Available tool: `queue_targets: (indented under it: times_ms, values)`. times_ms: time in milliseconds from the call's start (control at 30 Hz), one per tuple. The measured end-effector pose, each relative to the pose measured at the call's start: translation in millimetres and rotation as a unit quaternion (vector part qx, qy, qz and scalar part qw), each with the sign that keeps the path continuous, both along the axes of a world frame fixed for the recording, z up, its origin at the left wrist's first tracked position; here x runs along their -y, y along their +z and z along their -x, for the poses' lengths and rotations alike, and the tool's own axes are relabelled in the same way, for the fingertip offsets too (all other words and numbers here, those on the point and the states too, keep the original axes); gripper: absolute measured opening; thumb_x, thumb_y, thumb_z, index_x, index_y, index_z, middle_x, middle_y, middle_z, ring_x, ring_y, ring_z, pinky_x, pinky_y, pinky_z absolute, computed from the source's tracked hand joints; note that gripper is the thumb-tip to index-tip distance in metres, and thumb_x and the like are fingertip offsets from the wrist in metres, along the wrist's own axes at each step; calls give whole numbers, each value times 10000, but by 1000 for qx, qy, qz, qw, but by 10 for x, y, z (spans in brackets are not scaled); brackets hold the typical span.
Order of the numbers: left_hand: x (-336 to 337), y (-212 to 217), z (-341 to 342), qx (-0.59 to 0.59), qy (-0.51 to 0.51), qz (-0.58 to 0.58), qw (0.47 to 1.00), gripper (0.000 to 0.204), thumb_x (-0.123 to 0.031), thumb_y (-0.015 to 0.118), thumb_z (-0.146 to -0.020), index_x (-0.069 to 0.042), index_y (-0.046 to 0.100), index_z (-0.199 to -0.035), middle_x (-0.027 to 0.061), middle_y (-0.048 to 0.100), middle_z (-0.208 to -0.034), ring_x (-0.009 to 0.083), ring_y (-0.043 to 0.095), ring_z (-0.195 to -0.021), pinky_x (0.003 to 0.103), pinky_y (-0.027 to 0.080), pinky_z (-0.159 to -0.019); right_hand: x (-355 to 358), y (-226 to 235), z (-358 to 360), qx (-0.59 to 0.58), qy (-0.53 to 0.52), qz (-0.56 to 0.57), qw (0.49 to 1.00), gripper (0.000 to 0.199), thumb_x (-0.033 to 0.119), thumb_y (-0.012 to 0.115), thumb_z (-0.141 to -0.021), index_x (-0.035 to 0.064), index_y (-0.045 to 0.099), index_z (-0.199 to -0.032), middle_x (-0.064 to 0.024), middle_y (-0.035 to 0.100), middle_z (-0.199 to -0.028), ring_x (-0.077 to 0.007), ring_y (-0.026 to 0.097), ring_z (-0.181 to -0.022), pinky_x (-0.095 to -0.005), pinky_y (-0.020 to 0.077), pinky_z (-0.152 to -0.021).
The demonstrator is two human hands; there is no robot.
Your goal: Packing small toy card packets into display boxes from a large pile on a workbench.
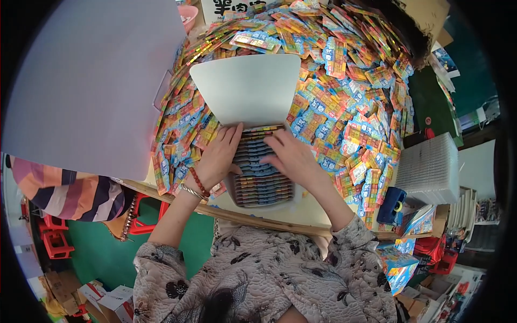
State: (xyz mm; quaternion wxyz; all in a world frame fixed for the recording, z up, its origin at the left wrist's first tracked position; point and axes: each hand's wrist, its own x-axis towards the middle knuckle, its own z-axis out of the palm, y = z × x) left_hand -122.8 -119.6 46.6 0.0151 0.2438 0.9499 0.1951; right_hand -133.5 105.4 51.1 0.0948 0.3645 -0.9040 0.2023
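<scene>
An open box (233, 196) with its pale lid (247, 89) raised stands in front of me on the table. Tightly packed flat colourful packets (264, 188) stand on edge inside it, one behind another. My left hand (219, 152) lies along the box's left edge, fingers stretched forward and thumb over the packets. At the right side, my right hand (293, 157) is bent over the packets, its thumb and fingers apart. Neither hand visibly grips a packet; the right fingertips rest on or just above the row.
A large heap of loose colourful packets (323, 102) surrounds the box. At left rises a big pale panel (91, 81), with a person's striped clothing (81, 194) below it. A stack of clear plastic trays (429, 168) and a blue tape dispenser (391, 205) are at right.
</scene>
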Motion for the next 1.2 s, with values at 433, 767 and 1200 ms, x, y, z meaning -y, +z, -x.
queue_targets:
  times_ms: [433, 767, 1200]
  values:
    - [9, -212, -130, -74, -25, 114, 990, 800, -236, 688, -788, -1, 296, -1445, 164, 304, -1496, 326, 338, -1349, 404, 270, -1129, 336, -171, 532, -7, -84, -261, 962, 102, 82, 554, -765, 29, 641, -754, -83, 585, -752, -256, 610, -893, -348, 515, -731]
    - [-62, -69, -199, -92, 33, 168, 981, 761, -505, 553, -878, 6, 375, -1413, 123, 344, -1489, 330, 291, -1379, 546, 84, -1154, -23, -81, 8, -47, -246, -1, 968, 397, 211, 591, -895, 53, 497, -1247, -150, 603, -826, -347, 604, -779, -437, 461, -673]
    - [-242, 66, -744, 112, 190, -146, 964, 299, -137, 452, -946, -23, 526, -1212, 271, 578, -714, 440, 591, -677, 510, 448, -564, -393, 11, -647, 122, -356, 133, 917, 431, 127, 523, -900, 32, 449, -1314, -229, 573, -625, -424, 581, -583, -503, 449, -562]
